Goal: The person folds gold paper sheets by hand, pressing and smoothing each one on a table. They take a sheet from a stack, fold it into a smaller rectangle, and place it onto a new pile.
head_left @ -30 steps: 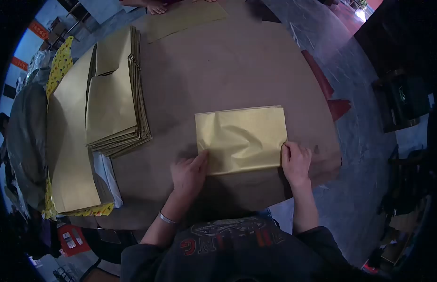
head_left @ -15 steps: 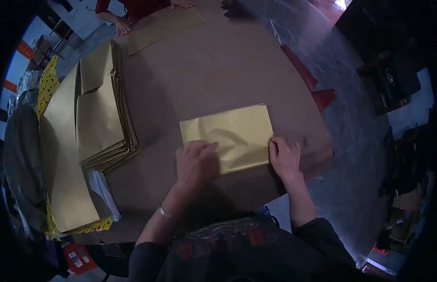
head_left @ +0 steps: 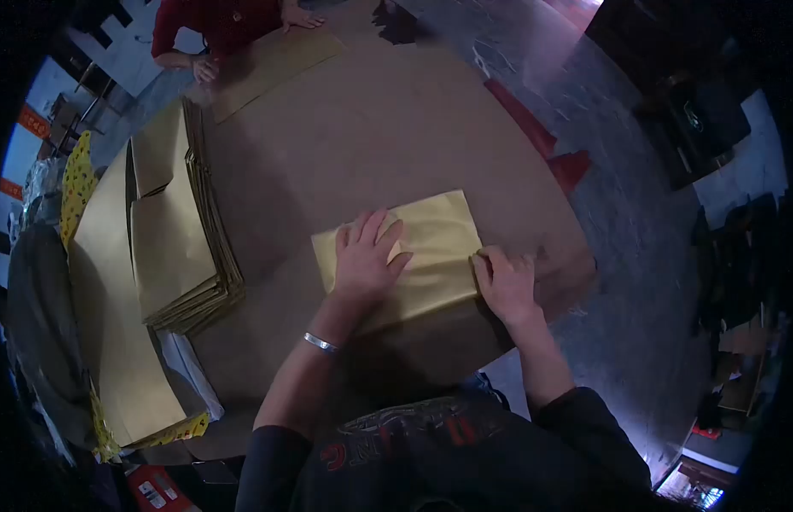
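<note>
Gold folded sheets sit in a stack [head_left: 179, 235] at the left of the counter [head_left: 379, 128]. Near the middle lies one gold sheet [head_left: 431, 256]. The left hand [head_left: 367, 256] presses flat and open on it; the right hand [head_left: 503, 282] pinches its right edge.

A brown table [head_left: 396, 128] fills the middle. Right of the table lies grey floor [head_left: 635, 256] (glossy, catching light), with dark furniture [head_left: 695, 111] beyond it.
</note>
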A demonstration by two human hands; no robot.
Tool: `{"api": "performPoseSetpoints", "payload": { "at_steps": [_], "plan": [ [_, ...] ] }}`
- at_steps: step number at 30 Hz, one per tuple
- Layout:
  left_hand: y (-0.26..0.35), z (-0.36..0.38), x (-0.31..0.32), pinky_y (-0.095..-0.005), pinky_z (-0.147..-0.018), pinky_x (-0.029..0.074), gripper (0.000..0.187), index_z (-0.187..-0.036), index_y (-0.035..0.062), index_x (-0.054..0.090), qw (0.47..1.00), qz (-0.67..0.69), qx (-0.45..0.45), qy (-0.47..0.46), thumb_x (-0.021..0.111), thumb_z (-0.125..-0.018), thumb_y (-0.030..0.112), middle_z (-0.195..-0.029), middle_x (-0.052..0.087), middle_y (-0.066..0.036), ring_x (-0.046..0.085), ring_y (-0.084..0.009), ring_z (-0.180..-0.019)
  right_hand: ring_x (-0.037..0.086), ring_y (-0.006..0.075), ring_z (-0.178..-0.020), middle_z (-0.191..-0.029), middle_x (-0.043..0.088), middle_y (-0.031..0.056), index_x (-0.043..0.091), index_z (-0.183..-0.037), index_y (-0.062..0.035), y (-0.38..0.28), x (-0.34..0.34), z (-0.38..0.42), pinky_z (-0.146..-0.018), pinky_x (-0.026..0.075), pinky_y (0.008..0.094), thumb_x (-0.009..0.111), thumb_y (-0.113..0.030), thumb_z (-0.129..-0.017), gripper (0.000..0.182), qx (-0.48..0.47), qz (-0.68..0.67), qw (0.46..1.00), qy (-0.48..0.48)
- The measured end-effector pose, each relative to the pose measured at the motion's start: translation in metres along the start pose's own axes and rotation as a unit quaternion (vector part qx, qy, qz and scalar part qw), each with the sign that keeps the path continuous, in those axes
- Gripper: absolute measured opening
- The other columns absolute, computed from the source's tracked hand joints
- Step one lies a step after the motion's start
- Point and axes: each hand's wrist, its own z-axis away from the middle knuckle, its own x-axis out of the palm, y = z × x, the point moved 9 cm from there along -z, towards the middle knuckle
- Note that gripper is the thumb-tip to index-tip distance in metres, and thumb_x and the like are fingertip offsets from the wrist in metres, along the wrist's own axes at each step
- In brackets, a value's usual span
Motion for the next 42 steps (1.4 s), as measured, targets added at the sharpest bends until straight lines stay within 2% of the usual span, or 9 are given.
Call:
{"api": "performPoseSetpoints", "payload": {
  "at_steps": [3,5,10,13,23,28,30,34,42],
  "plan": [
    [0.003,-0.001,-0.001,-0.0588,-0.108,0.026,0.052,-0.133,0.0128,0.056,1.0,-0.016,0.013,0.018,0.063,-0.089,0.04,-0.144,0.044,-0.014,0.038,-0.0342,-0.134,0.059,0.0343,-0.099,-0.097,0.065,0.0152,0.062,-0.106,-0.0053,-0.016,-0.018,-0.005,-0.085,0.043,0.0461,0.064,-0.026,-0.089,0.027,-0.015,0.043,0.999,0.026],
    [0.008,-0.002,-0.007,-0.0571,-0.109,0.026,0.049,-0.132,0.0119,0.057,0.999,-0.019,0.016,0.023,0.061,-0.09,0.037,-0.143,0.045,-0.014,0.038,-0.0343,-0.134,0.054,0.0363,-0.113,-0.113,0.06,0.0189,0.059,-0.114,-0.0002,-0.053,-0.021,-0.011,-0.095,0.041,0.0473,0.063,-0.025,-0.089,0.036,-0.131,-0.024,0.989,0.067],
    [0.0,-0.003,0.005,-0.0551,-0.109,0.027,0.053,-0.135,0.0081,0.054,0.999,-0.032,0.013,0.024,0.06,-0.087,0.03,-0.143,0.045,-0.013,0.038,-0.0334,-0.135,0.022,0.0359,-0.146,-0.154,0.029,0.024,0.031,-0.146,0.0058,-0.109,0.074,-0.032,-0.119,0.018,0.0475,0.041,-0.042,-0.099,0.067,-0.15,-0.052,0.967,-0.202],
    [0.0,-0.003,0.001,-0.0546,-0.111,0.027,0.053,-0.137,0.0065,0.05,0.999,-0.042,-0.02,-0.002,0.057,-0.089,0.027,-0.147,0.043,-0.011,0.036,-0.0326,-0.137,0.008,0.0289,-0.15,-0.161,0.013,0.0183,0.022,-0.152,0.0021,-0.084,0.08,-0.045,-0.122,0.01,0.0457,0.032,-0.05,-0.101,0.073,-0.125,0.042,0.963,-0.236],
    [-0.042,0.028,-0.014,-0.0658,-0.111,0.021,0.069,-0.148,0.0076,0.035,0.994,-0.096,-0.057,-0.025,0.048,-0.095,0.05,-0.157,0.029,-0.014,0.025,-0.0338,-0.146,0.01,0.0309,-0.15,-0.16,0.015,0.0198,0.02,-0.151,0.0037,-0.058,0.068,-0.057,-0.12,0.01,0.0496,0.038,-0.053,-0.097,0.081,-0.101,0.109,0.971,-0.187],
    [-0.049,0.034,-0.019,-0.0725,-0.108,0.017,0.067,-0.148,0.0083,0.036,0.991,-0.104,-0.076,-0.043,0.045,-0.096,0.05,-0.158,0.027,-0.014,0.023,-0.0359,-0.146,0.01,0.0322,-0.15,-0.16,0.016,0.0211,0.022,-0.15,0.0046,-0.063,0.066,-0.056,-0.12,0.011,0.0509,0.04,-0.051,-0.098,0.078,-0.099,0.118,0.973,-0.173],
    [-0.048,0.033,-0.024,-0.0734,-0.107,0.018,0.067,-0.149,0.0097,0.035,0.989,-0.118,-0.083,-0.035,0.045,-0.096,0.05,-0.158,0.027,-0.013,0.021,-0.0364,-0.147,0.01,0.0328,-0.15,-0.159,0.015,0.022,0.022,-0.15,0.0057,-0.077,0.07,-0.054,-0.12,0.011,0.0512,0.037,-0.05,-0.099,0.077,-0.068,0.097,0.978,-0.171],
    [-0.053,0.032,-0.017,-0.0745,-0.106,0.02,0.065,-0.15,0.0114,0.032,0.982,-0.159,-0.075,-0.075,0.045,-0.097,0.046,-0.158,0.026,-0.012,0.018,-0.0354,-0.148,0.008,0.0328,-0.15,-0.159,0.015,0.0224,0.021,-0.15,0.0055,-0.159,0.101,-0.015,-0.12,0.01,0.0509,0.034,-0.05,-0.1,0.076,-0.129,-0.042,0.956,-0.261],
    [-0.051,0.033,-0.018,-0.0736,-0.108,0.018,0.065,-0.15,0.0111,0.032,0.983,-0.152,-0.079,-0.059,0.042,-0.097,0.048,-0.159,0.024,-0.012,0.019,-0.0341,-0.147,0.007,0.0317,-0.15,-0.161,0.013,0.0194,0.022,-0.151,0.0036,-0.047,0.054,0.002,-0.12,0.008,0.0513,0.034,-0.047,-0.1,0.072,-0.068,0.107,0.975,-0.183]
  ]
}}
